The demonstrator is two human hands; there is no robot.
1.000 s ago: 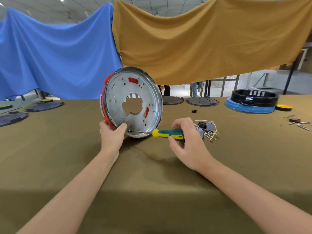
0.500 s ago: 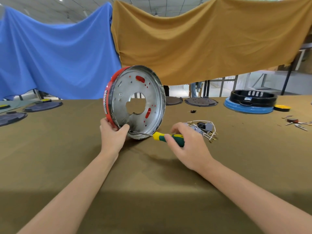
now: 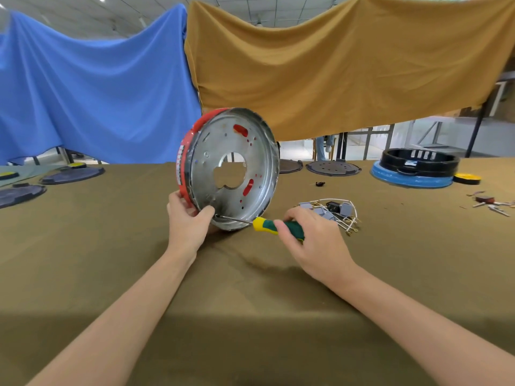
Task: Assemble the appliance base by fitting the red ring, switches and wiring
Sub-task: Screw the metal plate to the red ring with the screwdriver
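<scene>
We have the metal base plate (image 3: 234,168) stood on edge on the desk (image 3: 250,316), tilted back a little, with the red ring (image 3: 186,151) already seated round its left rim. Our left hand (image 3: 189,221) grips the lower left edge, its fingers (image 3: 174,200) wrapped behind the ring and the thumb pressed on the metal face. Our right hand (image 3: 315,240) has its fingers curled round the green and yellow handle of the screwdriver (image 3: 267,225), whose thin shaft runs left to a tip set against the plate just beside the left thumb.

We judge the step in hand to be driving or seating a fastener near the bottom of the plate, so the ring is fixed before switches and wiring go in. The next move calls for keeping the tip square in its seat and the plate steady; a slip would send the tip toward the thumb.

The bundle of switches and wires (image 3: 334,211) lies on the desk just beyond the right hand, untouched. Further off sit a black and blue housing (image 3: 415,169), flat dark discs (image 3: 333,168) and a small dark part (image 3: 320,184).
</scene>
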